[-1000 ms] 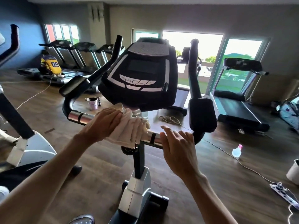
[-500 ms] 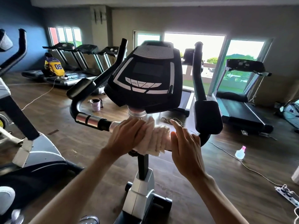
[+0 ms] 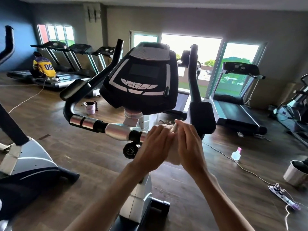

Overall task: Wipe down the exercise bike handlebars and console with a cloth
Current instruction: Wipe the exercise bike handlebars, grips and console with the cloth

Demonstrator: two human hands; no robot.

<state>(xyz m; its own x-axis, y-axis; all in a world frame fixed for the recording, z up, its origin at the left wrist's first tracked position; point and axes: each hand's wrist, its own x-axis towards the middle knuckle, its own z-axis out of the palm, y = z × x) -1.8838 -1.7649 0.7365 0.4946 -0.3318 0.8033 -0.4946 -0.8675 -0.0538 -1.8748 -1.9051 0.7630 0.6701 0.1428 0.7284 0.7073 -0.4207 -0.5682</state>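
— On the wood-look floor (image 3: 70,147), how much gear do you count?

— One exercise bike (image 3: 133,197) up close, three treadmills (image 3: 66,60) along the far left wall, one more treadmill (image 3: 236,104) by the glass doors (image 3: 191,52). One spray bottle (image 3: 236,154), one power strip (image 3: 281,195), one small pot (image 3: 90,107) on the floor.

— And the cloth?

— One white cloth (image 3: 173,157), bunched on the right stretch of the handlebars (image 3: 116,130), below the black console (image 3: 141,79) with its pale buttons. Both hands cover most of it.

— How are the hands?

— The left hand (image 3: 153,147) curls over the cloth and bar. The right hand (image 3: 190,145) seems to pinch the cloth's top edge, though blur makes that hard to confirm.

— The bar itself?

— Chrome sections with black bands, black padded grips rising either side.
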